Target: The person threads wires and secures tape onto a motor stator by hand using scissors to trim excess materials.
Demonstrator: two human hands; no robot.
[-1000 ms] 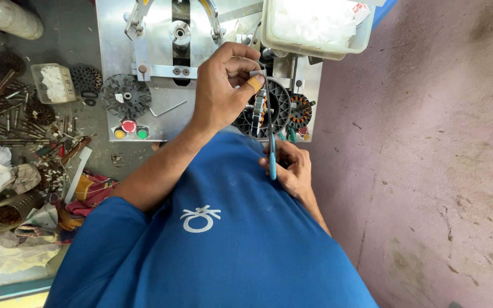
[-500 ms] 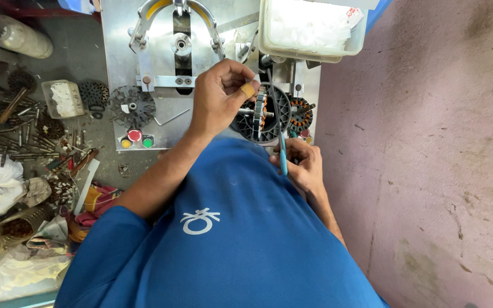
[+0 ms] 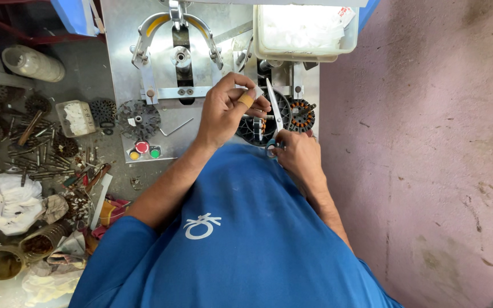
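Scissors (image 3: 274, 117) with blue handle loops are gripped in the right hand (image 3: 298, 157), fingers closed through the loops at the lower end; the blades point up and slightly left, away from the person, so the long axis runs nearly upright in the head view. The blade tips reach the fingertips of the left hand (image 3: 226, 111), which pinches a small pale strip (image 3: 256, 91) between thumb and forefinger; one finger carries a tan bandage. The strip lies just left of the blade tips, and whether they touch cannot be told. The left hand is the nearer one to the strip, the right hand sits below and right of it. Directly beneath both hands lies a dark round stator (image 3: 258, 122), and a second stator with copper windings (image 3: 300, 114) sits just beside it to the right. Behind them stands a metal winding fixture (image 3: 175, 63) and a white plastic tray (image 3: 303, 34). To the left, coloured push buttons (image 3: 142, 151), a hex key (image 3: 176, 128), a loose toothed core (image 3: 138, 118) and scattered tools (image 3: 35, 154) lie well apart from the cutting line.
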